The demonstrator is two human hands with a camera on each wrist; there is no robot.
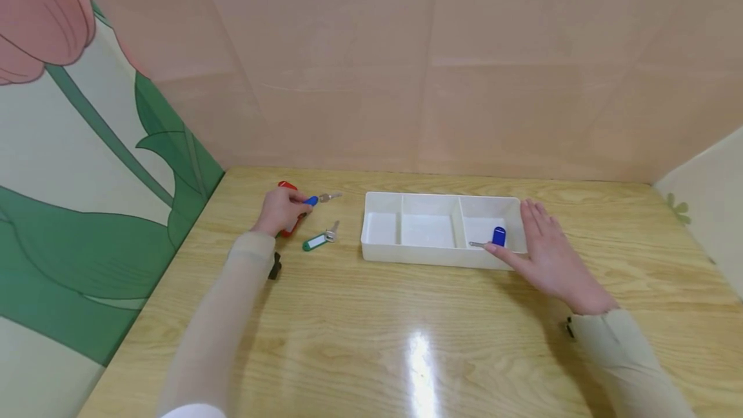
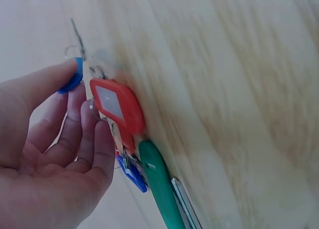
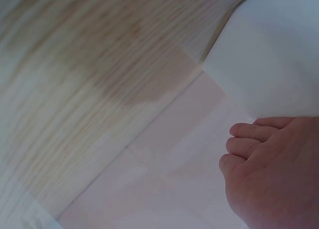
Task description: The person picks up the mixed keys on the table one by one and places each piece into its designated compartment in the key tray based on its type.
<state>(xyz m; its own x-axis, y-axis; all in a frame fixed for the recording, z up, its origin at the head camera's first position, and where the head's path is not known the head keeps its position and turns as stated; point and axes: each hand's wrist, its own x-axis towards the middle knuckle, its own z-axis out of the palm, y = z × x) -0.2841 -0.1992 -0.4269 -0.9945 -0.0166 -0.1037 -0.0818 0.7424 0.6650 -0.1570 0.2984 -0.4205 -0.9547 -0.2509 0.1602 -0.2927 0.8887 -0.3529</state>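
At the left of the table my left hand (image 1: 280,213) pinches a blue key tag (image 1: 311,200) between thumb and fingertips, a key (image 1: 329,197) hanging from its ring. Close under that hand lie a red key tag (image 2: 130,109), a green one (image 2: 158,181) and another blue one (image 2: 132,174), seen in the left wrist view. My right hand (image 1: 550,260) rests against the right end of a white three-part tray (image 1: 429,256), fingers extended along the end wall, thumb over the front rim. Another blue key tag (image 1: 498,236) with a key lies in the tray's right compartment.
Between the left hand and the tray lies a green key tag (image 1: 315,242) with its key. The wooden table (image 1: 348,340) meets a pinkish wall covering (image 1: 348,115) at the back. A wall with painted leaves (image 1: 75,257) borders the left side.
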